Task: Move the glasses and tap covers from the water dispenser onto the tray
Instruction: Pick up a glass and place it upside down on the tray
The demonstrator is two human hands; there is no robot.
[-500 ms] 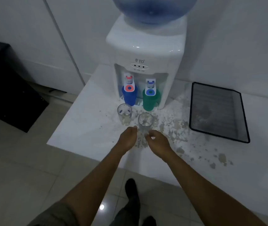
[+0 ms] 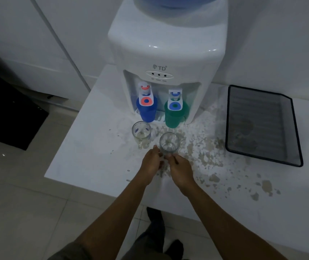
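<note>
Two clear glasses stand on the white counter in front of the water dispenser (image 2: pixel 168 53): the far glass (image 2: pixel 141 131) on the left and the near glass (image 2: pixel 169 142) on the right. My left hand (image 2: pixel 151 163) and my right hand (image 2: pixel 181 170) meet at the near glass's lower part, fingers curled against it from both sides. The glass still rests on the counter. A blue tap cover (image 2: pixel 146 109) sits under the red tap and a green tap cover (image 2: pixel 175 114) under the blue tap. The black mesh tray (image 2: pixel 292 132) lies to the right, holding nothing.
The counter (image 2: pixel 93 147) is speckled with brownish spots around the glasses and towards the tray. Its front edge runs just below my hands, with tiled floor beneath. A dark mat (image 2: pixel 9 113) lies on the floor at the left. White walls stand behind.
My two hands have drawn closer together around the base of the near glass. The glasses, covers and tray have stayed in place.
</note>
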